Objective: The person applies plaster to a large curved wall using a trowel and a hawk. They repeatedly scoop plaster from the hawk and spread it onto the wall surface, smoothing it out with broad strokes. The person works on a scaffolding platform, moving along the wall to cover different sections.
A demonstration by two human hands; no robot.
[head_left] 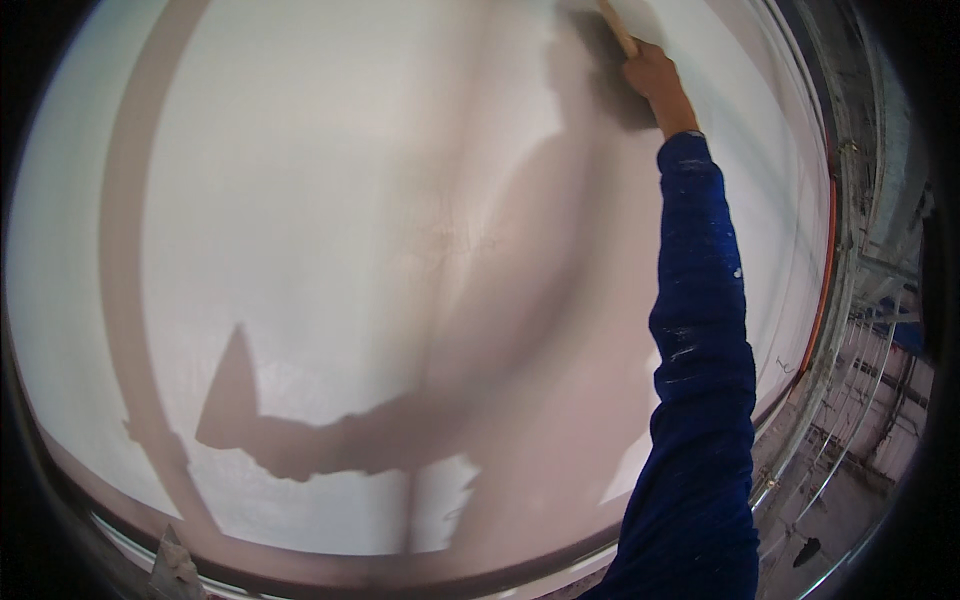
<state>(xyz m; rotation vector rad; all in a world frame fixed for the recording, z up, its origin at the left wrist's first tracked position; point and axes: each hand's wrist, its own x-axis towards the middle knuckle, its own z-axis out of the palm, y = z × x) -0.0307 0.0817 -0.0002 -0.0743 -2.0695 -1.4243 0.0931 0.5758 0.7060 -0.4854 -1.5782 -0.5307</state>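
Observation:
My right hand is raised high against a white plastered wall, gripping the wooden handle of a flat tool pressed to the surface near the top edge of the view. My arm in a dark blue, plaster-flecked sleeve rises from the lower right. My left hand itself is out of view. Only its shadow falls on the wall at lower left, holding a triangular blade shape. A plaster-coated blade tip pokes in at the bottom left edge.
My body's shadow runs across the middle of the wall. A long curved pole shadow crosses the left side. At the right, the wall ends at a reddish strip, with metal pipes and rough building parts beyond.

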